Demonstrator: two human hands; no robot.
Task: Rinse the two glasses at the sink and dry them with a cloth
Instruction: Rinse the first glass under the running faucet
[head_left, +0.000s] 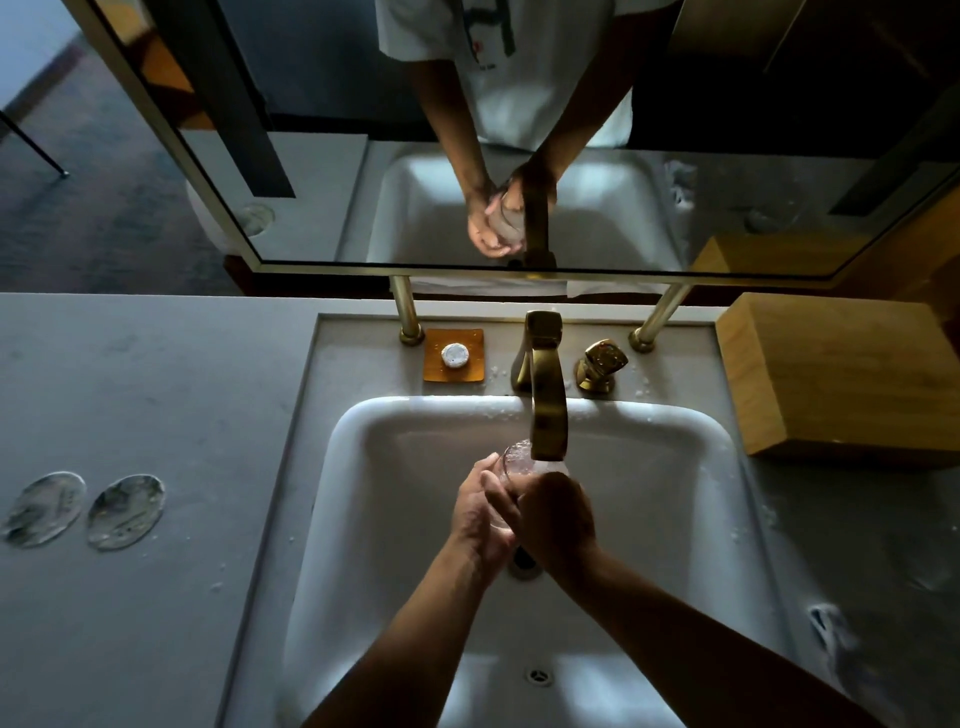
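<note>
A clear glass is held over the white sink, its mouth just under the brass faucet spout. My left hand wraps the glass from the left and my right hand grips it from the right, so most of the glass is hidden. Whether water is running is unclear. A second glass and a cloth are not visible in this view.
Two round clear coasters lie on the grey counter at left. An amber soap dish with a small soap sits behind the sink, next to a brass tap handle. A wooden box stands at right. A mirror rises behind.
</note>
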